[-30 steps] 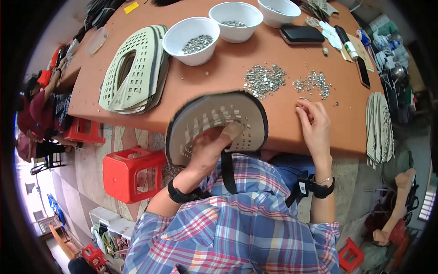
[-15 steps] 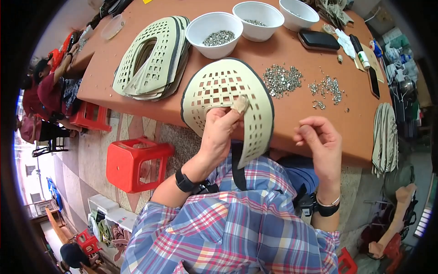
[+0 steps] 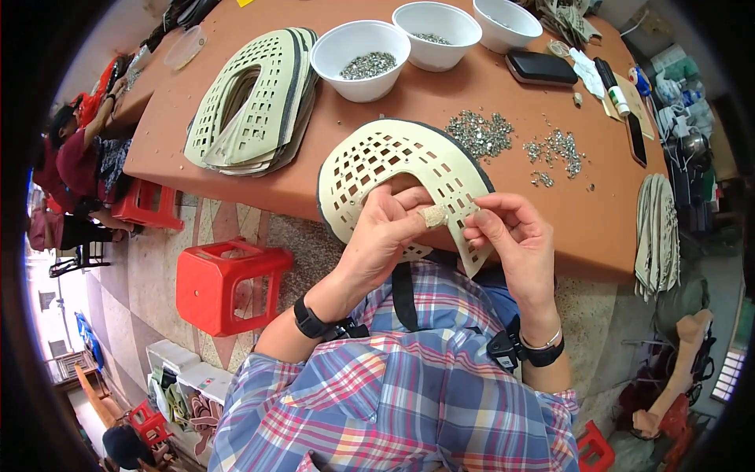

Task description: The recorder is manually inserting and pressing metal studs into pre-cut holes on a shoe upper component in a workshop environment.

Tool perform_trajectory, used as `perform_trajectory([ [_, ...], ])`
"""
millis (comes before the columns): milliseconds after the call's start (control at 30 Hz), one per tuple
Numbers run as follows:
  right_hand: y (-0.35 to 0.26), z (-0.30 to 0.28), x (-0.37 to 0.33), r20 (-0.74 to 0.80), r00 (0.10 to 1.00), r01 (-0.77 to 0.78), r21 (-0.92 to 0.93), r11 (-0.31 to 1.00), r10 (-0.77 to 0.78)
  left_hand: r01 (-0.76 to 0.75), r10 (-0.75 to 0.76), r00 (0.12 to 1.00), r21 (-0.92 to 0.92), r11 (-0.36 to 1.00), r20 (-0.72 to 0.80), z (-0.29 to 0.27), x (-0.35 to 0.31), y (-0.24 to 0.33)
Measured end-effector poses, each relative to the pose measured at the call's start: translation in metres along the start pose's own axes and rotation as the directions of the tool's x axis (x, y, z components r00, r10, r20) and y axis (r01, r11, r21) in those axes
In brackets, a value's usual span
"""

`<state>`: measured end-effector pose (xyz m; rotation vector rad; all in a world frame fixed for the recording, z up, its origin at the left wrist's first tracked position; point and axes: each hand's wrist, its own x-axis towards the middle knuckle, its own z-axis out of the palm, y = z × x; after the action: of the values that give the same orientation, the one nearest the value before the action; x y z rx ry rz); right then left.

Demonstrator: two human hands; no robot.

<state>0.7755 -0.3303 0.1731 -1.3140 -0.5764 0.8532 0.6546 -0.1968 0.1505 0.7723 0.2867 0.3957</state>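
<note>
A hand-craft workshop, as I see it from my end.
Across a big brown-topped worktable (image 3: 582,224) I see a stack of perforated cream panels (image 3: 273,93), another perforated panel (image 3: 370,148) in hand, white bowls (image 3: 358,88) holding shiny metallic bits, and a loose heap of such bits (image 3: 480,135); beyond my red plastic stool (image 3: 198,293), I make out people in maroon tops (image 3: 75,175) at the left.
</note>
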Motion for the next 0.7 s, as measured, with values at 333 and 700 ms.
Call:
perform_trajectory([
  [333,0.008,-0.002,0.001,-0.016,0.995,0.098,-0.010,0.995,-0.099,0.024,-0.024,1.000,0.012,1.000,0.018,0.003,0.001,-0.008],
  [700,0.009,-0.009,0.004,-0.019,1.000,0.007,0.065,0.998,-0.006,0.163,-0.163,0.987,0.034,0.986,-0.010,0.003,0.005,-0.006],
])
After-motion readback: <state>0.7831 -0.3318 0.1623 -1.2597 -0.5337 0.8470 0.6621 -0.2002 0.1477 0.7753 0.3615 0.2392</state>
